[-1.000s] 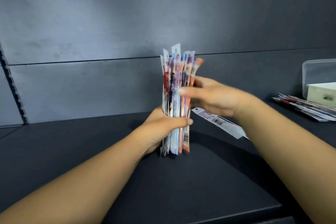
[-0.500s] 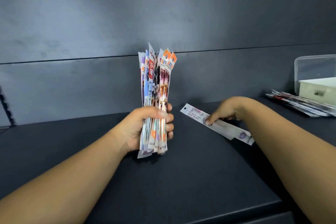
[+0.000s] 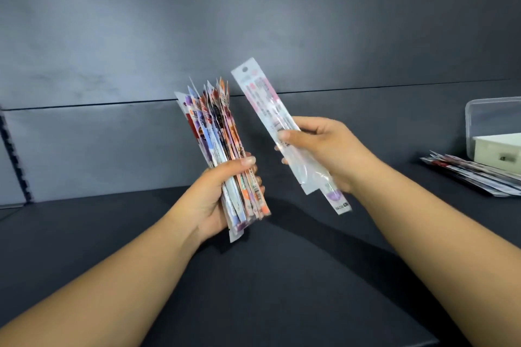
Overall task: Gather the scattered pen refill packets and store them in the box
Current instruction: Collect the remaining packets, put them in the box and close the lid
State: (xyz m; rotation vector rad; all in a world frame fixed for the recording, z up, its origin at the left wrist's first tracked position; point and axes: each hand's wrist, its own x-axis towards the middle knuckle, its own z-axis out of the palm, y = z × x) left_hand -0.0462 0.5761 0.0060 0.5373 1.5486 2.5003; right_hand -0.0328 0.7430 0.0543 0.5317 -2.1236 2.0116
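My left hand grips a thick bundle of colourful pen refill packets, held nearly upright and leaning left above the dark shelf. To its right, my right hand holds two pale, mostly white refill packets raised off the shelf, tilted with their tops toward the upper left. The two hands are a short gap apart. A clear plastic box stands at the far right, with a cream inner box inside it.
A fanned pile of more refill packets lies on the dark shelf surface in front of the clear box. A dark back wall rises behind. A perforated upright strip runs along the left edge.
My right hand picked up the pale packets that lay on the shelf and lifted them beside the bundle. My left hand tilted the bundle to the left.
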